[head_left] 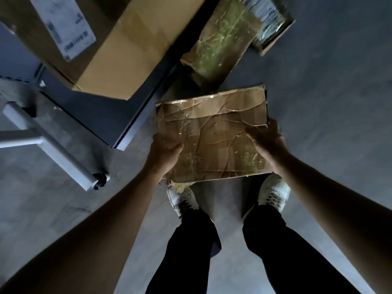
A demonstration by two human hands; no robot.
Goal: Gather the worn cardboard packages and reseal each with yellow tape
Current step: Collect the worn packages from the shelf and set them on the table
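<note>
Left hand [164, 153], right hand [266, 143] grip crumpled package [212, 136]; fingers hidden beneath.

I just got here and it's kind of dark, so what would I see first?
First the crumpled package in the middle, shiny with old tape, which the left hand and right hand grip by its sides above white shoes. Next the big box with a white label at the top left, and another worn package on the floor just beyond.
</note>
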